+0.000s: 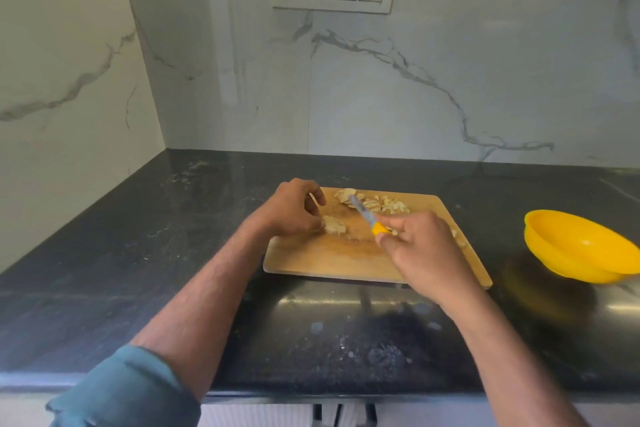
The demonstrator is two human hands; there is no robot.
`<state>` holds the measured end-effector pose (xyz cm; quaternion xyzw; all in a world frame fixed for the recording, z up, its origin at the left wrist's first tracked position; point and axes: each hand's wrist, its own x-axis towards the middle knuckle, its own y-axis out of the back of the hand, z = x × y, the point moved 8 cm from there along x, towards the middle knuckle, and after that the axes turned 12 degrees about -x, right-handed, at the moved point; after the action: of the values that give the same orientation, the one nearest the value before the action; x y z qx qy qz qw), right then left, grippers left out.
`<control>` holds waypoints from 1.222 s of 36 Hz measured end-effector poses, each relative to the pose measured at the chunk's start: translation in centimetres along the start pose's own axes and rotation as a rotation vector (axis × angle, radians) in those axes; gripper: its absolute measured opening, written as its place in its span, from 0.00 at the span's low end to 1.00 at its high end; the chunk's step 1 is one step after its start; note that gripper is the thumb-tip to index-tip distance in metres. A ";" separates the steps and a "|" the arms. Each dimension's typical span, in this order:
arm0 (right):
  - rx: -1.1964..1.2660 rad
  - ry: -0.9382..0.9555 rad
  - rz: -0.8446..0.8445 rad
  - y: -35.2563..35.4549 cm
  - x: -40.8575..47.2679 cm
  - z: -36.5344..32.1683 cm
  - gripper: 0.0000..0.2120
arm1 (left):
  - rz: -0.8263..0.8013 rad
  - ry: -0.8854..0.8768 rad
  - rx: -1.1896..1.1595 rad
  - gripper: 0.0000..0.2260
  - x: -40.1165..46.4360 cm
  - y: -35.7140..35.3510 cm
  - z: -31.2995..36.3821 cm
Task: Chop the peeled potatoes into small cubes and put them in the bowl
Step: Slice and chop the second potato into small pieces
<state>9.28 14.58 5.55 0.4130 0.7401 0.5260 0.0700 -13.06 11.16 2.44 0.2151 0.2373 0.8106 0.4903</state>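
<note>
while the potato piece (334, 225) is pinned on the cutting board (322, 258) by the left hand (289, 210), the knife (367, 217) is gripped by the right hand (424, 248), blade raised; fingertips risk being nicked if left uncurled. bowl (578, 246) sits well right, so cubes may be spilled.

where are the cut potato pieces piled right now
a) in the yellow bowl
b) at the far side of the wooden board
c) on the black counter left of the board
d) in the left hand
b: the cut pieces lie heaped along the far edge of the wooden board, while the yellow bowl stands apart to the right.
</note>
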 end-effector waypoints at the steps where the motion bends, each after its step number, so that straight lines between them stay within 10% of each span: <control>1: -0.001 -0.005 0.034 0.1 0.5 -0.1 0.16 | 0.005 -0.011 0.033 0.16 0.0 -0.2 0.2; 8: -0.199 -0.073 0.130 -2.3 1.0 0.5 0.14 | 0.143 -0.061 0.358 0.30 -0.6 -2.8 2.6; 44: -0.309 0.110 0.056 -3.1 -0.8 -2.0 0.17 | -0.043 -0.112 0.134 0.15 0.5 -1.1 0.4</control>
<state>7.03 12.23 3.61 0.3885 0.6414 0.6570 0.0774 -12.30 12.16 2.22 0.2873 0.2675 0.7690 0.5045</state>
